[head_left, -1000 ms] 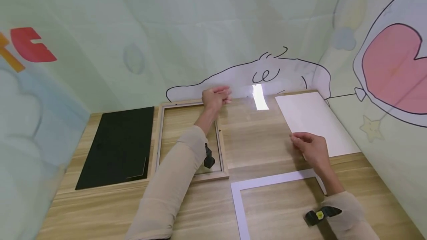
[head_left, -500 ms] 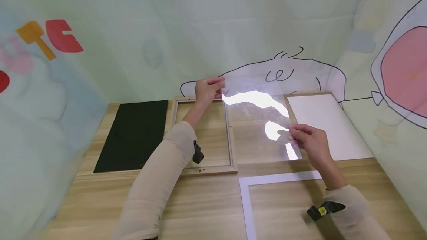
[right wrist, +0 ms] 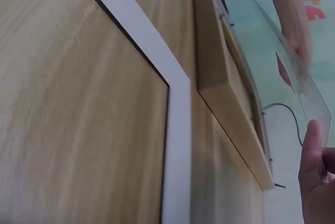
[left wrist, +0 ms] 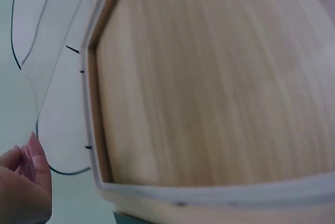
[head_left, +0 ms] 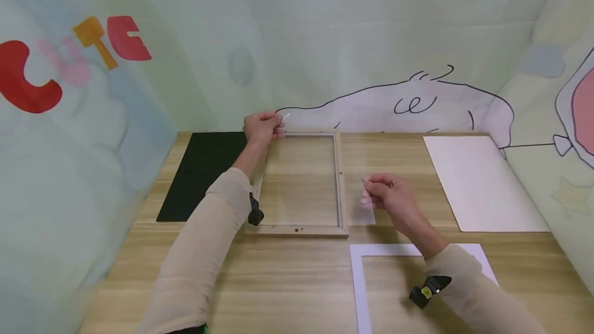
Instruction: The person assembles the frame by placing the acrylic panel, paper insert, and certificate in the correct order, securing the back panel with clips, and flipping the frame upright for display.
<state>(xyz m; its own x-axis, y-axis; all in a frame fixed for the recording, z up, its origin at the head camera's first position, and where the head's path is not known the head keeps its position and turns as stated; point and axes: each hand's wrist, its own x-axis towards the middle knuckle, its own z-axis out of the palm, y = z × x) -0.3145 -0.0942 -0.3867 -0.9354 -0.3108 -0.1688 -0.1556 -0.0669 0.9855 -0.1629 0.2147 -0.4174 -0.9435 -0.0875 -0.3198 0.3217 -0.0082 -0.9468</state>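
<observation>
A clear, flexible-looking sheet (head_left: 363, 214) is held up between both hands, above a light wooden picture frame (head_left: 343, 184) that lies on the table. At the frame's far left corner, my left hand (head_left: 261, 129) pinches one edge of the sheet. My right hand (head_left: 389, 197) pinches the opposite edge, just right of the frame. Most of the sheet is hard to make out in the head view; the right wrist view shows it edge-on as a thin pane (right wrist: 306, 85) by the right fingertips (right wrist: 313, 135). In the left wrist view, fingers (left wrist: 36, 161) stand beside the frame's rim (left wrist: 95, 124).
A black board (head_left: 204, 169) lies left of the frame, partly behind the left arm. On the right is a white rectangular sheet (head_left: 487, 184). A white mat border (head_left: 358, 277) lies in front, under the right forearm. A printed cloth wall (head_left: 301, 55) borders the table.
Both hands have moved left with the clear sheet, from the table right of the frame to over the frame. The sheet has been lifted. The head view has also turned left.
</observation>
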